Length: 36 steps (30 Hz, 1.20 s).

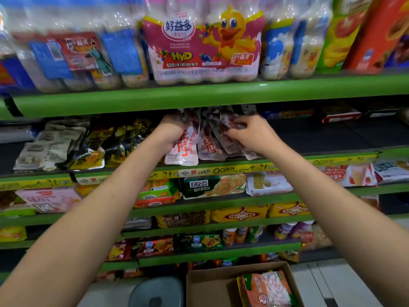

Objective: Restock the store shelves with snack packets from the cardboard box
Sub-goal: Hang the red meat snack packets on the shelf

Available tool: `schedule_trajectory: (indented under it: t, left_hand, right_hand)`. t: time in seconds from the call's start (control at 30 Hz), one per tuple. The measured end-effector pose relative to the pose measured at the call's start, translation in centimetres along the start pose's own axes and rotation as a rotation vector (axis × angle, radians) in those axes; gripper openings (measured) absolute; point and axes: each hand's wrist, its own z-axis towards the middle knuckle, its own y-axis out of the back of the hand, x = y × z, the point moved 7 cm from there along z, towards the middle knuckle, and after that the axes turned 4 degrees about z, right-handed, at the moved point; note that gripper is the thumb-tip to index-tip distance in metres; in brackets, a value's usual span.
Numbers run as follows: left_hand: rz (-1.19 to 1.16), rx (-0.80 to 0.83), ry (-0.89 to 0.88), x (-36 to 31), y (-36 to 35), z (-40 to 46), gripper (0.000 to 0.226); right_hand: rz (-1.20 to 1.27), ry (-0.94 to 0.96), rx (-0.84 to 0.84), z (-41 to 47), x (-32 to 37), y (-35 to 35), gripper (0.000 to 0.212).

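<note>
Several white snack packets with red print [207,142] stand bunched on the second green shelf [232,167], their tops under the shelf above. My left hand [171,131] grips the leftmost packets of the bunch. My right hand [247,131] pinches the packets on the right side. Down on the floor, the open cardboard box [212,284] holds orange and green snack packets [267,289] at its right side.
Black and yellow packets [106,147] fill the same shelf to the left; its right part is dark and bare. Bottle multipacks [203,47] sit on the top shelf. Lower shelves hold biscuit packs. A grey stool [157,293] stands left of the box.
</note>
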Motion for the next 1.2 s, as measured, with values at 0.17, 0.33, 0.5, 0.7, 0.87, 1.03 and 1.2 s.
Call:
schedule_trajectory:
  t: [0.17, 0.33, 0.5, 0.7, 0.87, 1.03, 1.2]
  left_hand:
    - [0.052, 0.098, 0.09, -0.1, -2.4, 4.1, 0.01]
    - [0.419, 0.092, -0.031, 0.3, -2.3, 5.2, 0.031]
    - [0.662, 0.156, -0.168, 0.4, -2.5, 4.1, 0.03]
    - [0.713, 0.244, -0.139, 2.2, -3.6, 3.3, 0.065]
    - [0.724, 0.229, -0.134, 3.0, -3.9, 3.0, 0.071]
    - [0.78, 0.231, -0.124, 3.4, -3.4, 2.8, 0.077]
    - [0.82, 0.221, -0.129, 3.6, -2.9, 2.5, 0.08]
  right_hand:
    - [-0.215, -0.077, 0.106, 5.9, 0.5, -3.3, 0.067]
    - [-0.328, -0.027, 0.161, 7.2, -0.9, -6.0, 0.062]
    - [-0.294, 0.036, 0.202, 7.1, -2.2, -6.6, 0.066]
    - [-0.32, 0.085, 0.278, 6.3, -3.0, -7.6, 0.074]
    - [-0.404, 0.009, 0.203, 6.7, -3.4, -7.8, 0.078]
    - [-0.444, -0.041, 0.178, 7.2, -3.8, -7.5, 0.071]
    - [-0.465, -0.022, 0.144, 7.9, -4.2, -7.4, 0.063]
